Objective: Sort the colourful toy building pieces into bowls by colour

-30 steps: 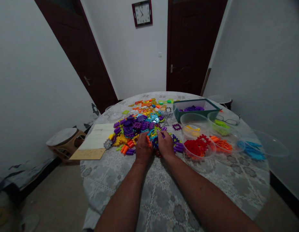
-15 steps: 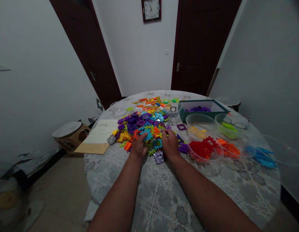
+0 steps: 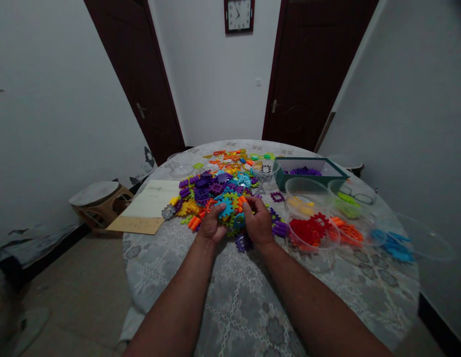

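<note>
In front of me a heap of colourful plastic interlocking pieces (image 3: 206,186) covers the middle of the table. My left hand (image 3: 212,227) grips a light blue toothed building piece (image 3: 226,207) between thumb and fingers. Lime green parts lie against it; whether they are joined to it I cannot tell. At its right side, my right hand (image 3: 259,222) is closed with its thumb and fingertips on an orange cylinder-shaped piece (image 3: 241,201). A dark purple square piece (image 3: 242,243) lies on the cloth just below the hands.
To the right stand clear tubs, one with red pieces (image 3: 308,233), others with orange, green and blue ones. Behind them is a green-edged box (image 3: 312,181) holding purple pieces. Eyeglasses (image 3: 359,196) lie at the right. A paper folder (image 3: 148,206) rests at the left edge.
My right hand has moved its fingers up onto the orange piece beside the blue one. The left hand keeps its grip on the blue piece. The camera view has shifted slightly.
</note>
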Available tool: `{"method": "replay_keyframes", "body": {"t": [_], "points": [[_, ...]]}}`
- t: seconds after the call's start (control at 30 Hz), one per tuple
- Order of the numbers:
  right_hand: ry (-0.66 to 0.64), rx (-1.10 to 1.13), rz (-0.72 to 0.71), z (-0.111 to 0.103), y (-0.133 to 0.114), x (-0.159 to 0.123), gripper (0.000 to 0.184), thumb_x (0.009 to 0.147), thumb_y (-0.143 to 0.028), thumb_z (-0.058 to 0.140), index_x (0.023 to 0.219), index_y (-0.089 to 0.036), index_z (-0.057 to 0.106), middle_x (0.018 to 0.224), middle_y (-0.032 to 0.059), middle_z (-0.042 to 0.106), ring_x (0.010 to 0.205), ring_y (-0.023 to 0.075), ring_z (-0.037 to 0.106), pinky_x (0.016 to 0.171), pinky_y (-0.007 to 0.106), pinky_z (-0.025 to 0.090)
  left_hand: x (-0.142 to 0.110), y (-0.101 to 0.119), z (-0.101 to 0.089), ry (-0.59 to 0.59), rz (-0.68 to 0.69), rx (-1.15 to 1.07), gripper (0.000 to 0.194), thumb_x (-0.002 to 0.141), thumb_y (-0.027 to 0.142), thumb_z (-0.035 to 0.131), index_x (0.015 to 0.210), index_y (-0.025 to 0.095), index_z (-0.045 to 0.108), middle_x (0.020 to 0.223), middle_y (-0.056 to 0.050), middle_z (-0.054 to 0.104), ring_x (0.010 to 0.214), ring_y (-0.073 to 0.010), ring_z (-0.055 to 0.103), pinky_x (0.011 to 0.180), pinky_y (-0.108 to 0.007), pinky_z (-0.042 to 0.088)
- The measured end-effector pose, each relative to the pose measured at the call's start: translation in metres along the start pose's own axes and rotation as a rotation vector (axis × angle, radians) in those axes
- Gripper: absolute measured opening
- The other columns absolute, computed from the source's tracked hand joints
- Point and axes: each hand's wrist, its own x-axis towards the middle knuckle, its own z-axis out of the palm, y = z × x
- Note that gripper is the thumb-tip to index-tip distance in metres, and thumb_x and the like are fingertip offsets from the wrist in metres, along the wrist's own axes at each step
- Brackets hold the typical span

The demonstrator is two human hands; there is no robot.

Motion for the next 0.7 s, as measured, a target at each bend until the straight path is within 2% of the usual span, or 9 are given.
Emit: {"method": "replay_keyframes", "body": {"t": [0.17, 0.33, 0.47, 0.6, 0.7], "points": [[0.116, 0.02, 0.051, 0.0, -0.003, 0.003, 0.03, 0.097, -0.04, 0.056, 0.114, -0.02, 0.07, 0.113, 0.0084, 0.076, 0.106, 0.0248, 0.069, 0.1, 0.038, 0.053, 0.004, 0.002, -0.001, 0.068, 0.001, -0.034, 0.035, 0.074, 0.02, 0.082, 0.107, 0.013, 0.074, 0.091, -0.009, 0.083, 0.087, -0.0298, 0.081, 0.088, -0.048, 0.068], [0.111, 0.084, -0.007, 0.0, -0.015, 0.009, 0.029, 0.098, -0.039, 0.056, 0.116, -0.021, 0.07, 0.116, 0.0073, 0.076, 0.109, 0.0225, 0.069, 0.102, 0.036, 0.053, 0.005, 0.004, 0.002, 0.038, 0.014, -0.002, 0.036, 0.074, 0.017, 0.082, 0.109, 0.014, 0.075, 0.096, -0.007, 0.083, 0.086, -0.0267, 0.081, 0.089, -0.045, 0.069], [0.081, 0.142, -0.033, -0.006, -0.036, 0.011, 0.026, 0.098, -0.036, 0.059, 0.114, -0.021, 0.071, 0.113, 0.0058, 0.076, 0.105, 0.0212, 0.071, 0.099, 0.035, 0.056, 0.003, 0.004, 0.007, -0.026, -0.015, 0.014, 0.043, 0.072, 0.016, 0.085, 0.114, 0.015, 0.074, 0.103, -0.009, 0.083, 0.094, -0.0302, 0.081, 0.087, -0.046, 0.069], [-0.012, 0.123, -0.057, -0.031, -0.057, 0.002, 0.025, 0.098, -0.033, 0.061, 0.119, -0.024, 0.072, 0.115, 0.004, 0.077, 0.104, 0.0206, 0.072, 0.096, 0.035, 0.059, 0.0, 0.001, 0.012, -0.023, -0.03, 0.045, 0.042, 0.07, 0.013, 0.086, 0.11, 0.015, 0.074, 0.101, -0.008, 0.082, 0.088, -0.0284, 0.081, 0.085, -0.044, 0.07], [-0.012, 0.072, -0.061, -0.066, -0.065, -0.006, 0.024, 0.098, -0.034, 0.063, 0.118, -0.025, 0.073, 0.114, 0.0039, 0.078, 0.102, 0.0205, 0.073, 0.093, 0.036, 0.06, -0.002, -0.002, 0.015, 0.019, -0.069, 0.08, 0.035, 0.071, 0.013, 0.084, 0.105, 0.016, 0.073, 0.095, -0.006, 0.082, 0.079, -0.0261, 0.08, 0.08, -0.044, 0.071]]}}
